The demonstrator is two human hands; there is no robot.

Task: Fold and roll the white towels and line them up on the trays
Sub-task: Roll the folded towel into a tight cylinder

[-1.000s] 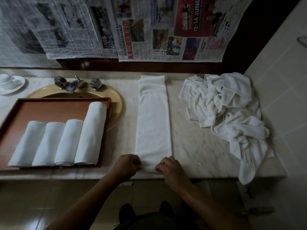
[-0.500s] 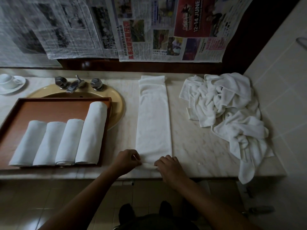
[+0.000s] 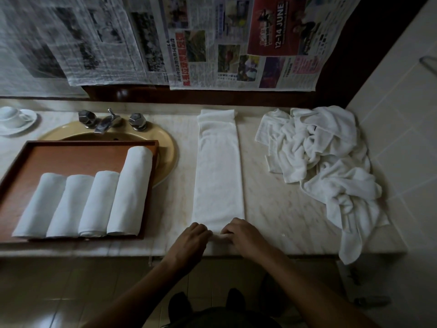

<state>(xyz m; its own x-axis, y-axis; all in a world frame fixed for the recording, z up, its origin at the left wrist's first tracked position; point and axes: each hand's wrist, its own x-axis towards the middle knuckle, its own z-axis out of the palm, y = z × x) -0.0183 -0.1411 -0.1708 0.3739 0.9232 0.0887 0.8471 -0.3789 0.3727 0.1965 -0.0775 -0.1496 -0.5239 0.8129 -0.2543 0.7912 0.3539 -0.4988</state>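
The left hand [image 3: 192,235] and right hand [image 3: 241,233] pinch the near end of the towel [image 3: 218,174] on the worktop [image 3: 272,197]; uneven pressure could start a loose, skewed roll

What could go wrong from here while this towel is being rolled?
1. The left hand and right hand pinch the folded towel at its near end, close to the counter edge; the first turn might start skewed.
2. Its far end looks rumpled, so the roll may finish uneven.
3. Part of the loose pile hangs over the edge and could slide off.
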